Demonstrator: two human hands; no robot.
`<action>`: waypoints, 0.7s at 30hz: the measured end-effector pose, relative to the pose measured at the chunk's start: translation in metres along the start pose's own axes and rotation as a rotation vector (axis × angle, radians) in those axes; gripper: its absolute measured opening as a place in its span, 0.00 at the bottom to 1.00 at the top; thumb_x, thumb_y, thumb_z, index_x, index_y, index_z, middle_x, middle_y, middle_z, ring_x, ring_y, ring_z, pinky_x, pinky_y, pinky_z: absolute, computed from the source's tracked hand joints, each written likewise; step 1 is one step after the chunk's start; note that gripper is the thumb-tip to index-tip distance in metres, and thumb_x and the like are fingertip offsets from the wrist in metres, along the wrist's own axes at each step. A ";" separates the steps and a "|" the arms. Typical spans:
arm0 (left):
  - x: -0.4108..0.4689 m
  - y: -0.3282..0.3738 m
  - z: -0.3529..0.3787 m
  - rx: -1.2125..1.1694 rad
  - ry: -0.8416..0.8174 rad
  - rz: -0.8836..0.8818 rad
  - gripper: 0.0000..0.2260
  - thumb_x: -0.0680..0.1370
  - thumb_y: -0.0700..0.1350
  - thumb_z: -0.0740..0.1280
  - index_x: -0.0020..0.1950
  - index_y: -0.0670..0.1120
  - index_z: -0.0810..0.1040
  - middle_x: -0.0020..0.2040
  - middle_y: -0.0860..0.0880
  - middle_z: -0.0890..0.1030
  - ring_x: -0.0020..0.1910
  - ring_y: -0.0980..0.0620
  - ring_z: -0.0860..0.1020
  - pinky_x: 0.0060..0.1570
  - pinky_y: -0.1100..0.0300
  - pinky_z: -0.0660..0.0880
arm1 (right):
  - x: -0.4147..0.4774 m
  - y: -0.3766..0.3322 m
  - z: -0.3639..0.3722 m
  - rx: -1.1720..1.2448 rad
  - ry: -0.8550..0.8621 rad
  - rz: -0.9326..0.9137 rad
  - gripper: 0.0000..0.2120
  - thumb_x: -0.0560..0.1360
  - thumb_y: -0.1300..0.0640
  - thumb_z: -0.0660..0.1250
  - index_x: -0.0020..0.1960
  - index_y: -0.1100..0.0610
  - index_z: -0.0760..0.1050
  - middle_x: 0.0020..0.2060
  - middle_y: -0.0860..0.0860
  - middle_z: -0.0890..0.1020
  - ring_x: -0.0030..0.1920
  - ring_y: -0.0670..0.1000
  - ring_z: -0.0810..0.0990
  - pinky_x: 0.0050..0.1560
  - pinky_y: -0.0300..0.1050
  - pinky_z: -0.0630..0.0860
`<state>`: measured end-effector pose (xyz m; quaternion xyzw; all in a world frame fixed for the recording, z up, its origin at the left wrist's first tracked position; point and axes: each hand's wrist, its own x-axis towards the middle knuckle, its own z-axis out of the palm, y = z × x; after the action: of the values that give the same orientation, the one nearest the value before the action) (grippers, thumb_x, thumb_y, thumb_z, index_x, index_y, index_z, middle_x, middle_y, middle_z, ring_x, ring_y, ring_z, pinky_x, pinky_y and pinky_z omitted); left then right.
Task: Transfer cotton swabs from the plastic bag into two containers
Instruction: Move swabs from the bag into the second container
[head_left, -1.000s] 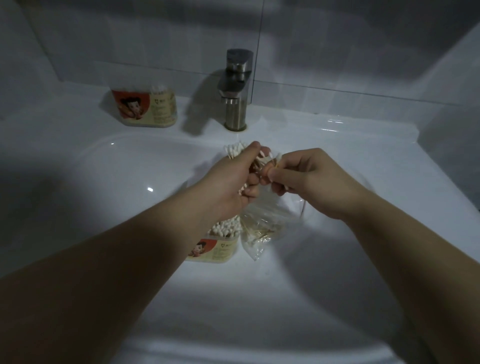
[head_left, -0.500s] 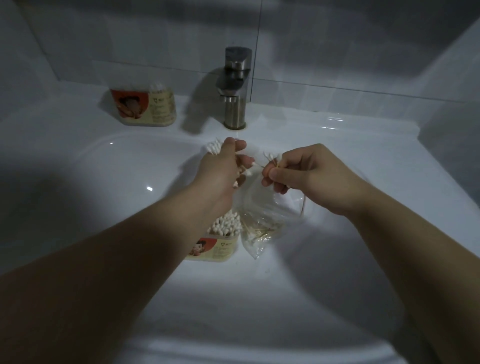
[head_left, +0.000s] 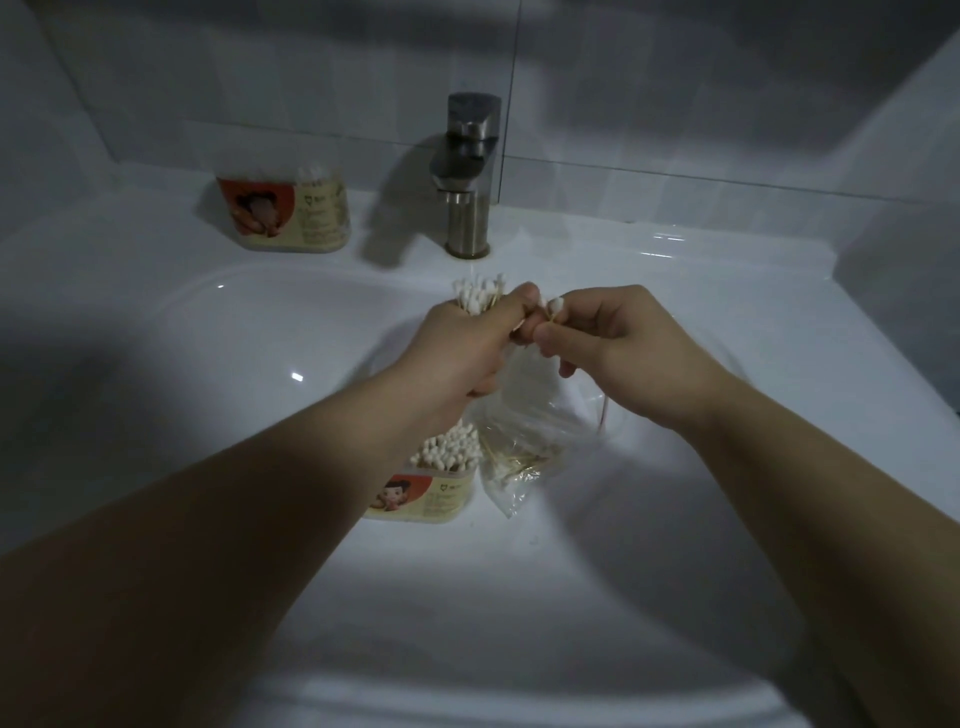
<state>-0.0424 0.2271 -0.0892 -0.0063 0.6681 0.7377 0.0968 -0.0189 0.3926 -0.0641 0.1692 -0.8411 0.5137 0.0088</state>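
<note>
Cotton swabs (head_left: 478, 299) stand bunched, tips up, in the closed grip of the left hand (head_left: 462, 358); the right hand (head_left: 618, 348) pinches a few more just beside it. Beneath both hangs the plastic bag (head_left: 524, 441), over the sink (head_left: 208, 364). A full container (head_left: 431, 499) sits just left of the bag; a second container (head_left: 285, 215) stands far left, near the faucet (head_left: 470, 176).

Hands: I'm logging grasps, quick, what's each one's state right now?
Left hand: closed round a bundle of cotton swabs.
Right hand: pinching a couple of swabs above the plastic bag.
</note>
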 end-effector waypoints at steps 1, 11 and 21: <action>0.001 0.000 -0.001 0.005 0.006 0.014 0.22 0.79 0.55 0.70 0.25 0.52 0.80 0.22 0.55 0.65 0.20 0.56 0.60 0.22 0.64 0.57 | 0.000 -0.001 0.000 0.010 0.002 0.001 0.06 0.79 0.63 0.69 0.49 0.60 0.85 0.39 0.50 0.86 0.38 0.43 0.79 0.42 0.40 0.78; 0.004 -0.003 -0.001 0.018 0.041 0.043 0.13 0.82 0.56 0.66 0.45 0.49 0.82 0.31 0.49 0.74 0.25 0.55 0.67 0.25 0.63 0.63 | 0.000 0.003 0.000 -0.027 -0.110 0.053 0.08 0.79 0.63 0.70 0.48 0.69 0.83 0.46 0.58 0.87 0.40 0.48 0.81 0.47 0.46 0.82; 0.007 -0.001 -0.003 0.050 0.169 0.024 0.17 0.85 0.57 0.61 0.41 0.51 0.77 0.31 0.54 0.78 0.29 0.56 0.72 0.32 0.60 0.66 | 0.002 0.007 0.002 0.048 -0.064 0.121 0.06 0.79 0.62 0.70 0.51 0.64 0.84 0.46 0.58 0.86 0.43 0.49 0.83 0.46 0.47 0.82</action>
<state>-0.0492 0.2251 -0.0915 -0.0583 0.6920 0.7189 0.0315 -0.0225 0.3930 -0.0702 0.1345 -0.8371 0.5275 -0.0531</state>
